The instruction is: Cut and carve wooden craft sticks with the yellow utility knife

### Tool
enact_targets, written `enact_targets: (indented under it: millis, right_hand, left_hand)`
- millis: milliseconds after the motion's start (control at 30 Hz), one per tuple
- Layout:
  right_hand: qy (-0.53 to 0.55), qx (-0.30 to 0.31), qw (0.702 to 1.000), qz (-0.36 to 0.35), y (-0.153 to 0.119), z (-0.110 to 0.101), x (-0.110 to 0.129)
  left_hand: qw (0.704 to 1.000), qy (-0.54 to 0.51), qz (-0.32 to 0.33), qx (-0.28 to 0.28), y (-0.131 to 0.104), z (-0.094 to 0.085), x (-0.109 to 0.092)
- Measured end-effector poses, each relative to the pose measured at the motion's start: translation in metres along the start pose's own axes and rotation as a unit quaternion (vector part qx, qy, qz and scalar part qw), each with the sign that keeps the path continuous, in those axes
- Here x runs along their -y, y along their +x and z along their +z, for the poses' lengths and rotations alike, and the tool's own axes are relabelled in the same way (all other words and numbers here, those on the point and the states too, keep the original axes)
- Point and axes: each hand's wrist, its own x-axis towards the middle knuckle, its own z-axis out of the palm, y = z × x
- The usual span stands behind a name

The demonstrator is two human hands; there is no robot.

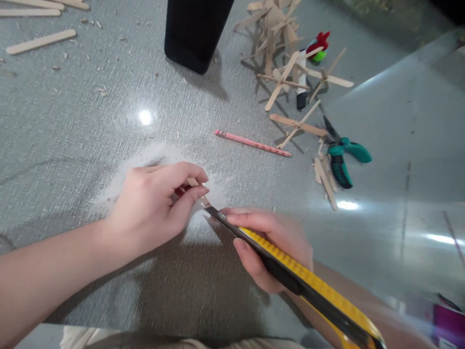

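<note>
Near the middle of the table, my left hand [160, 201] pinches a small piece of wooden craft stick [192, 182] between thumb and fingers. A bit of dark red shows beneath those fingers, too hidden to name. My right hand [272, 247] grips a yellow and black utility knife [286, 264], its body slanting down to the lower right. The knife's blade [211, 210] meets the end of the wooden piece, just right of my left fingertips. Pale powder [163, 154] covers the tabletop around and under my left hand.
A pink pencil [252, 143] lies beyond my hands. To the right are pliers with green-black handles [339, 167], crossed craft sticks [282, 82], a marker [301, 89] and a red-green item [318, 47]. A black object [196, 36] stands at the back; loose sticks [41, 41] lie far left.
</note>
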Motion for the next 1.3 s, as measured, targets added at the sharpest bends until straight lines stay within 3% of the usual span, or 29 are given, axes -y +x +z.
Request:
enact_targets:
  millis: [167,600,967,1200,1300]
  right_hand:
    - [0.0,-0.04,0.999,-0.024,-0.001,0.002,-0.005]
    - [-0.026,0.027,0.998,-0.059,0.008,0.002,-0.003]
    - [0.068,-0.001,0.995,0.075,0.0,-0.001,-0.005]
    - [0.146,-0.042,0.986,0.07,-0.004,-0.003,-0.011]
    - [0.188,0.019,0.979,0.074,0.002,-0.009,-0.018]
  left_hand:
    - [1.0,-0.011,-0.013,0.016,0.0,0.001,0.001]
    - [0.999,0.032,0.032,0.012,-0.005,0.003,0.003]
    - [0.996,0.06,0.069,0.007,-0.007,0.003,0.003]
    - [1.0,0.005,0.011,0.017,-0.002,0.0,0.0]
    - [0.998,-0.064,-0.009,0.017,-0.004,0.001,0.002]
